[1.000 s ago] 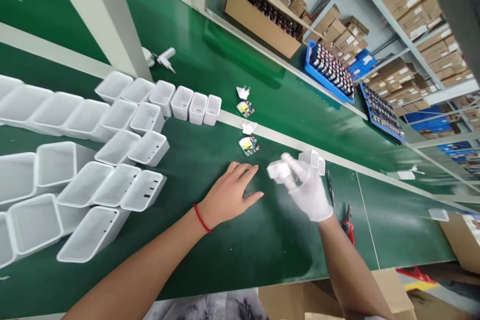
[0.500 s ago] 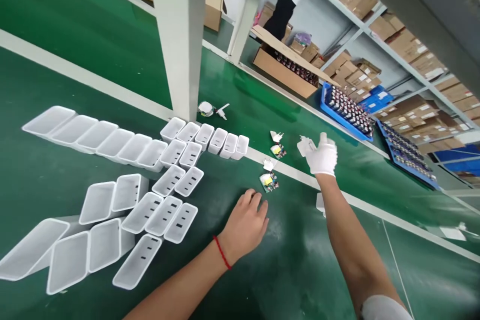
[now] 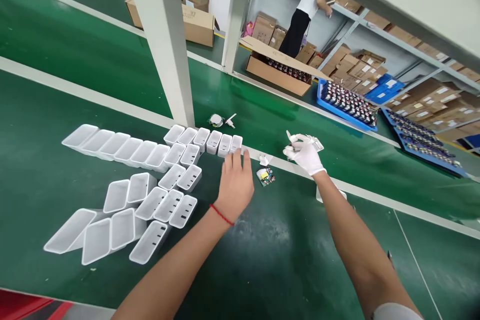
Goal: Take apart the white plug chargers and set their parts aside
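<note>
My bare left hand [image 3: 235, 183], with a red cord at the wrist, lies open with fingers stretched out. Its fingertips are at the right end of a row of open white plastic casings [image 3: 219, 143]. My gloved right hand [image 3: 304, 153] is closed on a small white plug part [image 3: 316, 144] above the green belt [image 3: 281, 250]. Between the hands lie a small circuit board [image 3: 266, 176] and a white plug piece [image 3: 264, 160]. More white casings [image 3: 150, 210] lie in rows to the left.
A white post [image 3: 168, 45] stands just behind the casings, with a small white tool [image 3: 221, 120] at its foot. Blue trays of components [image 3: 347, 102] and an open cardboard box [image 3: 277, 72] line the far side. Another person [image 3: 302, 15] stands at the shelves.
My left hand moved up from beside the circuit board to the end of the casing row. The gloved right hand dropped lower and left; the farther circuit board and plug are gone from the belt.
</note>
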